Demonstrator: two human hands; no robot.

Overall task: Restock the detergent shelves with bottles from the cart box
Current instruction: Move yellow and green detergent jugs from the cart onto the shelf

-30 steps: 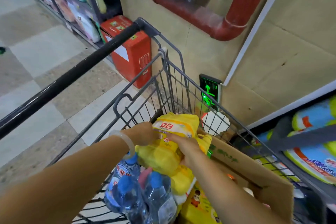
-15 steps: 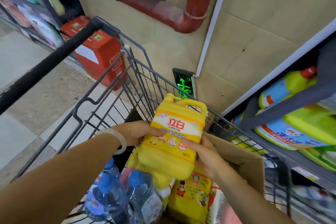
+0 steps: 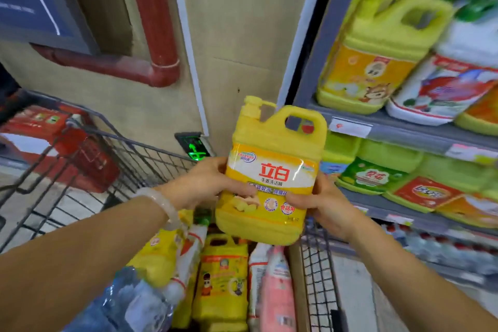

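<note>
Left hand (image 3: pixel 200 183) and right hand (image 3: pixel 322 205): two, each clasped one side of one yellow detergent bottle (image 3: pixel 272 172), upright above the cart (image 3: pixel 116 148).

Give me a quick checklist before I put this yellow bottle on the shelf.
1. Both hands on the yellow bottle: left hand and right hand grip its sides: ok.
2. Bottle upright, cap on top: ok.
3. Bottle clear of the cart: ok.
4. Matching bottles on the shelf: a similar yellow jug stands there: ok.
5. Free slot on the shelf: cannot tell, blurred.
</note>
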